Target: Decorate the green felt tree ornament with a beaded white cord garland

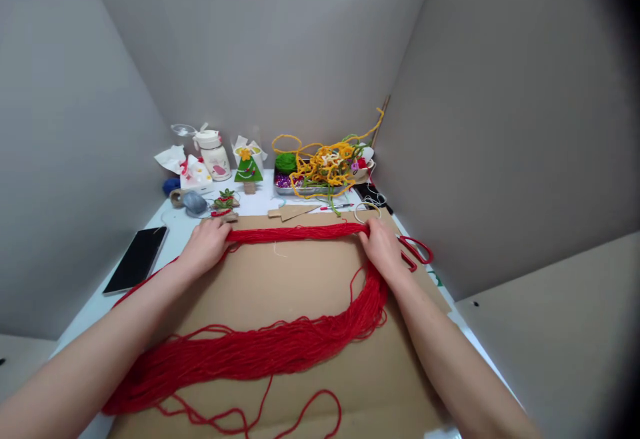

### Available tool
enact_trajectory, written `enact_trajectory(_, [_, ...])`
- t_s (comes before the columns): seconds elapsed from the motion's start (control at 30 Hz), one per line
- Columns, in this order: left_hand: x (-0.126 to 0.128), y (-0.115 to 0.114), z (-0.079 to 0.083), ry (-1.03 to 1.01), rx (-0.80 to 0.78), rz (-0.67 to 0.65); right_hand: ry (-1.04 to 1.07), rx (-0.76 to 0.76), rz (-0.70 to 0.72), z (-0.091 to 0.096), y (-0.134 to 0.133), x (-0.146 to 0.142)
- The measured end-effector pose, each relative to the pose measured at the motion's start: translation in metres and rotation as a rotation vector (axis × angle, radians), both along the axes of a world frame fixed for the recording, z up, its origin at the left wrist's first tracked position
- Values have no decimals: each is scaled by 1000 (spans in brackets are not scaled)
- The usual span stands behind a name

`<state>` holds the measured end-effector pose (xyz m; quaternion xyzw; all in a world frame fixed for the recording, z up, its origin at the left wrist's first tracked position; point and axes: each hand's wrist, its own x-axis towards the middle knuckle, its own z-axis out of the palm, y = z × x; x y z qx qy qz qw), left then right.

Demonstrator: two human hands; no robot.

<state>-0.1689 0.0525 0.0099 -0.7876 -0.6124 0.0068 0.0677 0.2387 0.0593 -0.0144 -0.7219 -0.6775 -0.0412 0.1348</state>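
Observation:
A big loop of red yarn [250, 352] lies on a brown cardboard sheet [300, 279]. My left hand [207, 242] grips the far strand bundle at its left end, fingers closed round it. At the other end of that stretch, my right hand [381, 245] is closed on the same skein. Between the hands the bundle runs straight and narrow; nearer to me the strands fan out wide. A loose tail of yarn curls at the front. Red-handled scissors [416, 251] lie just beyond my right wrist, partly covered by it.
A black phone [137, 260] lies at the left. At the back are a white bottle [214, 154], a green felt tree [249, 169], a metal tray [313, 189] heaped with yellow yarn [333, 165], and a grey yarn ball [194, 203]. Grey walls [280, 45] enclose the table.

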Motion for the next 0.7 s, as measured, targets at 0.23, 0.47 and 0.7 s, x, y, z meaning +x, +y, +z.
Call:
enact_trajectory(0.23, [88, 13, 31, -308, -78, -355, 16, 21, 21, -5, 2, 3])
enact_trajectory(0.47, [197, 62, 3, -561, -152, -535, 14, -10, 20, -5, 1, 4])
enact_trajectory(0.7, [172, 77, 18, -823, -174, -372, 5, -59, 20, -7, 1, 4])
